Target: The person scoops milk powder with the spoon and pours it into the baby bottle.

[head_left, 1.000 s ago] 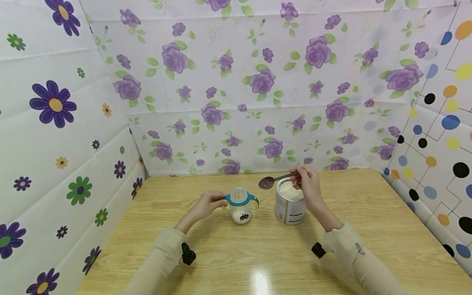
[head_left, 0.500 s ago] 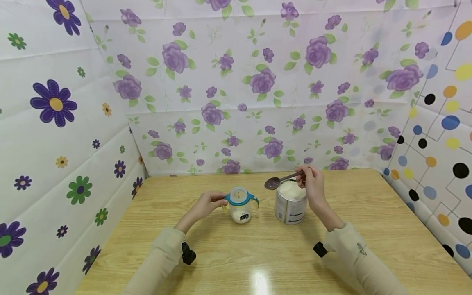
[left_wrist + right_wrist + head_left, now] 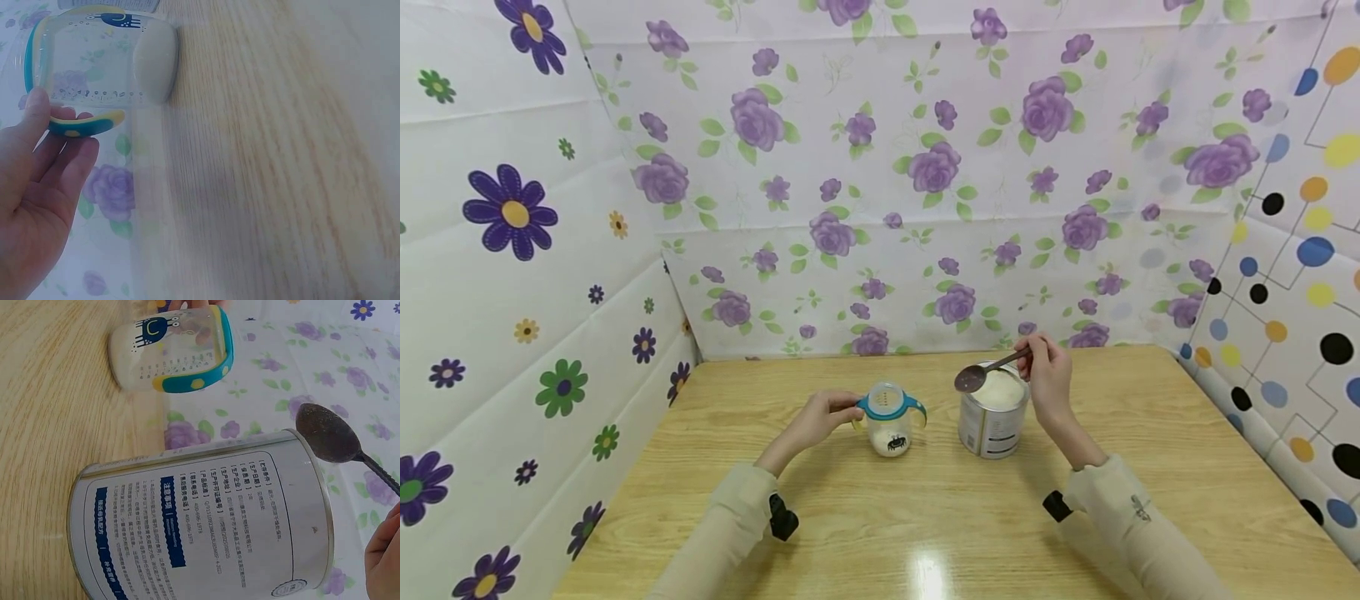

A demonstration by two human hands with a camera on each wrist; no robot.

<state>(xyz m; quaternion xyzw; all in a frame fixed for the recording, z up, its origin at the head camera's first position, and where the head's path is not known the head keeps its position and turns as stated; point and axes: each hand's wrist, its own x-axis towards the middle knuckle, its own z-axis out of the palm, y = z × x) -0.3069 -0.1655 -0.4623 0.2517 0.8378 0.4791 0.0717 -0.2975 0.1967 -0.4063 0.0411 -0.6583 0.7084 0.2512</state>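
Note:
A clear baby bottle (image 3: 890,433) with a teal collar and two teal-and-yellow handles stands on the table, pale powder at its bottom. My left hand (image 3: 820,417) pinches its left handle (image 3: 87,125) between thumb and fingers. To the right stands a tin (image 3: 991,429) filled nearly to the rim with cream-coloured powder (image 3: 1000,389). My right hand (image 3: 1049,379) grips a dark brown spoon (image 3: 972,379) by the end of its handle. The spoon's bowl (image 3: 328,432) hangs just above the tin's left rim and looks empty. Printed text covers the tin's side (image 3: 206,519) in the right wrist view.
Both things stand near the middle of a wooden table (image 3: 850,525). Behind it hangs a cloth with purple roses (image 3: 932,167). Patterned cloths close off the left (image 3: 512,292) and right (image 3: 1285,275) sides.
My right hand has moved to the right with the spoon, so its bowl has gone from between bottle and tin to over the tin's rim. The left hand and bottle have stayed put.

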